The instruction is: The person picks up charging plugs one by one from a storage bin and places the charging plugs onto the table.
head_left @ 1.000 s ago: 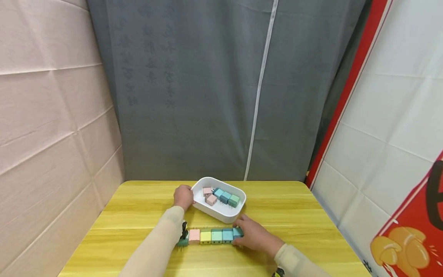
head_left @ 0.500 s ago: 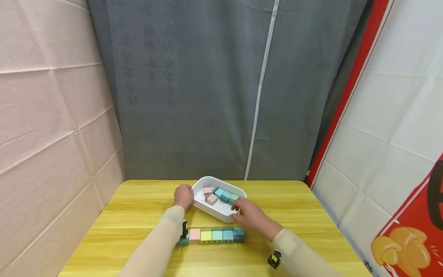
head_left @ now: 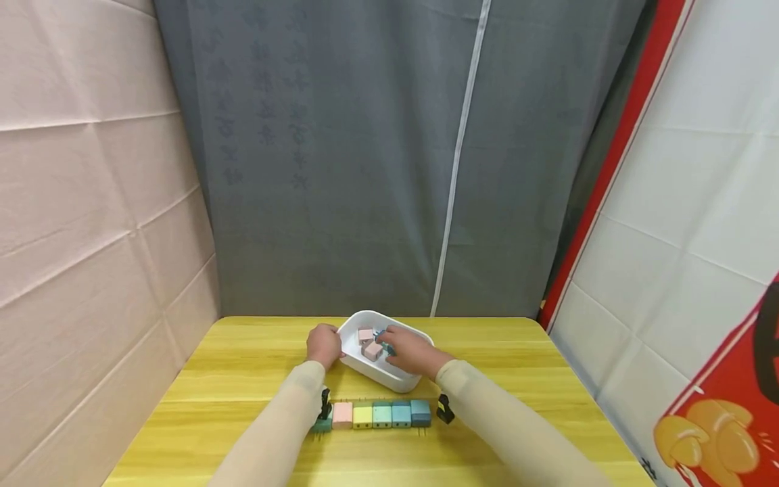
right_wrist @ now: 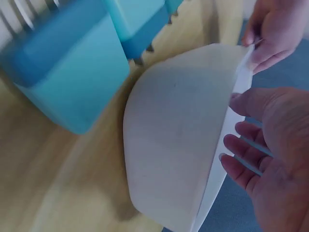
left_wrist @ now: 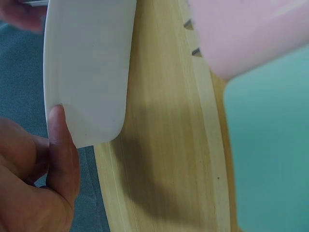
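Note:
My left hand (head_left: 324, 343) holds the left end of a white plastic tray (head_left: 371, 370); in the left wrist view its thumb (left_wrist: 60, 140) lies along the outer wall. My right hand (head_left: 410, 352) reaches over the tray's right side, fingers spread above blue-green blocks (head_left: 389, 349) that it mostly covers. Its fingers (right_wrist: 244, 150) look loosely bent in the right wrist view, with no block visible between them. Beside those blocks, inside the tray, are pink blocks (head_left: 372, 350). In front of the tray runs a row of coloured blocks (head_left: 381, 415) with thin metal pins.
The row's left end lies close to the left forearm, and a wrist camera (head_left: 445, 409) hangs by its right end. The wooden table (head_left: 243, 379) ends at a grey curtain (head_left: 341, 203). Cloth panels stand on both sides.
My right hand has left the right end of the block row and moved up and left into the tray. The row's last blue block is now uncovered. My left hand stays at the tray.

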Available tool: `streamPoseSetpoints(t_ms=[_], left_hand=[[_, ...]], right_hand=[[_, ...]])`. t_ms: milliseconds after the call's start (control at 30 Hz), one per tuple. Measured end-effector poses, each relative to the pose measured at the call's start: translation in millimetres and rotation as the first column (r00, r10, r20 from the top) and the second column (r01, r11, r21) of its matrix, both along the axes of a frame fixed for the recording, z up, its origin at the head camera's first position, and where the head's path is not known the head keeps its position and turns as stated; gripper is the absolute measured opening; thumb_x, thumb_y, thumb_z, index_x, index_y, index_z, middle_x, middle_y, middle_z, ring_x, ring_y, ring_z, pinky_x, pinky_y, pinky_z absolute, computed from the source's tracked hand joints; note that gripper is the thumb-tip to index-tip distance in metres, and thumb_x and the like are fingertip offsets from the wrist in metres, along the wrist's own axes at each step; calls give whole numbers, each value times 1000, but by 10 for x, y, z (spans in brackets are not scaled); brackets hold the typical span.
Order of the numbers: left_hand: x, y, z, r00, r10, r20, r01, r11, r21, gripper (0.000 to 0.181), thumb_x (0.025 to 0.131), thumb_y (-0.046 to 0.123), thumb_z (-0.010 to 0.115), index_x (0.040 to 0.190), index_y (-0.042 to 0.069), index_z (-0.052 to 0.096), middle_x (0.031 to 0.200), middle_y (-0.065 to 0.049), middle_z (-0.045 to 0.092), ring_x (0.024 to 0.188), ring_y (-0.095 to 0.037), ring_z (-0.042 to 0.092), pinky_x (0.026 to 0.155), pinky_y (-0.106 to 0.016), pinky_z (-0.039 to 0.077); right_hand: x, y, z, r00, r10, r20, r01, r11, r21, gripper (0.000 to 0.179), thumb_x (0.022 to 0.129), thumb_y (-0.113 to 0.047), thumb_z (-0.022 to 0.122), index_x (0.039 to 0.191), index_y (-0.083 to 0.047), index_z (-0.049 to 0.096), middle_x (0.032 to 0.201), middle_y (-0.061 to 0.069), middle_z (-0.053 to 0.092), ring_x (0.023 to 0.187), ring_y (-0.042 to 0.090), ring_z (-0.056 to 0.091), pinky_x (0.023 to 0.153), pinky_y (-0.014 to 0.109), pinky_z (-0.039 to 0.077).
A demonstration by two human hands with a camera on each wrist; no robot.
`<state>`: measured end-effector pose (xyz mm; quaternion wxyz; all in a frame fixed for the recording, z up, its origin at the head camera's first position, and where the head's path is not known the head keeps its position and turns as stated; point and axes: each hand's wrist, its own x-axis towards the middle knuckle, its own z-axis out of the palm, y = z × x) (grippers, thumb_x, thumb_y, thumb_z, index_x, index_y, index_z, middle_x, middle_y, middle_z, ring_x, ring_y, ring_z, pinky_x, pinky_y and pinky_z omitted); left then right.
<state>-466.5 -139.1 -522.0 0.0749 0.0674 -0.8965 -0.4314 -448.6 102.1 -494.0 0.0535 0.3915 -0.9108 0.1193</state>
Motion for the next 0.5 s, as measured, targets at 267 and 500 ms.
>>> streamPoseSetpoints(t_ms=[267,500], left_hand=[[48,41,10,1000,6,-6,-6,1000,-12,31,102,-4,57,124,-12,77,114,-30,77,83,-32,76,59,-31,66],[68,133,23,1000,-15,-8,15,1000,-2,30,101,-5,58,123,-11,78,111,-27,78,83,-33,76,58,-29,65]], right_hand=[[-139,-206,-36,998,38,-40,-29,982,188,55,94,3,84,146,-13,73,135,4,72,120,17,66,115,32,54],[-174,-214,-157,999,-20,-42,30,963,267,45,108,-9,70,152,-17,69,144,3,70,131,24,64,120,38,51]])
